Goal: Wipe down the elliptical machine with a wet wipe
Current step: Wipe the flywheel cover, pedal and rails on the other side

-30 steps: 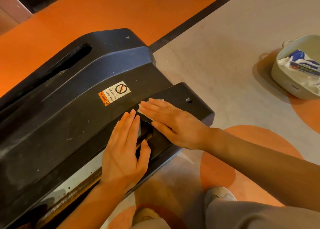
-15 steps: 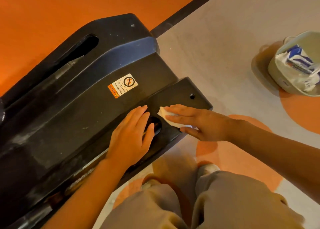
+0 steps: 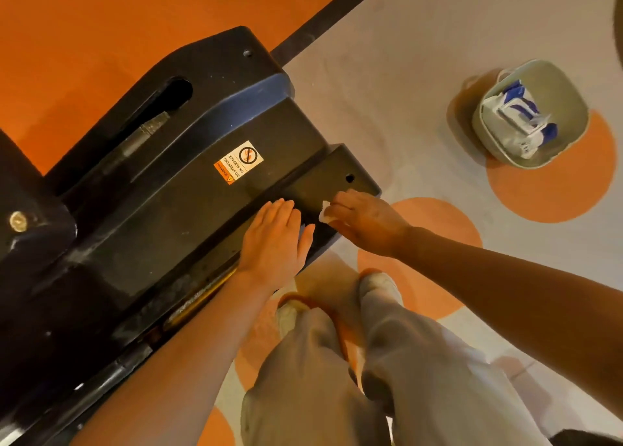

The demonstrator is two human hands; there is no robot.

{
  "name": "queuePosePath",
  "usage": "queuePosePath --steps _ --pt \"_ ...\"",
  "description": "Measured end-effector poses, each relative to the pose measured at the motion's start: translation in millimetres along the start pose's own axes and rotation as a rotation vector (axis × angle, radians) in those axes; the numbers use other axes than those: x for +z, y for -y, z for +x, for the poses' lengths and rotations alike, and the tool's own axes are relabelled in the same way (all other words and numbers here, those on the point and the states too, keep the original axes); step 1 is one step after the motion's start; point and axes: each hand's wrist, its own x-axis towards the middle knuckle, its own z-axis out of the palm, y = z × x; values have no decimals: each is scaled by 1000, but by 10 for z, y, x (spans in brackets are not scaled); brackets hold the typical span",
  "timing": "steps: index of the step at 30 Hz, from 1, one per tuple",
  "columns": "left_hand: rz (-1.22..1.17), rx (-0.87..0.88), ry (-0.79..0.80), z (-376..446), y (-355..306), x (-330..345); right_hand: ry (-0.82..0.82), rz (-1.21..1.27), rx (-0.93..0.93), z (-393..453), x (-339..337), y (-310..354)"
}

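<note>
i see the elliptical machine (image 3: 175, 193), its black moulded plastic housing matte and scuffed, filling the left of the view on the orange and grey floor (image 3: 387, 75). my left hand (image 3: 273, 240) lies flat on its lower step, fingers straight. my right hand (image 3: 364, 219) pinches a small crumpled white wet wipe (image 3: 324, 211) against the step's edge. a pale rounded tub (image 3: 526, 115) with a wipes packet sits well apart.

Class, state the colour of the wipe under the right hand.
White wet wipe, seen in the head view.
</note>
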Motion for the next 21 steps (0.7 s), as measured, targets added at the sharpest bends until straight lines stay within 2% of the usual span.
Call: queuePosePath --steps 3,14,21 --pt "23 3 26 -42 -121 -332 -14 -59 10 -24 -422 98" --pt "98 193 -176 -368 -490 -1952 -17 -227 8 10 -2238 664" --pt "224 290 -212 -388 -685 -2958 -62 -328 -79 169 -3249 1019"
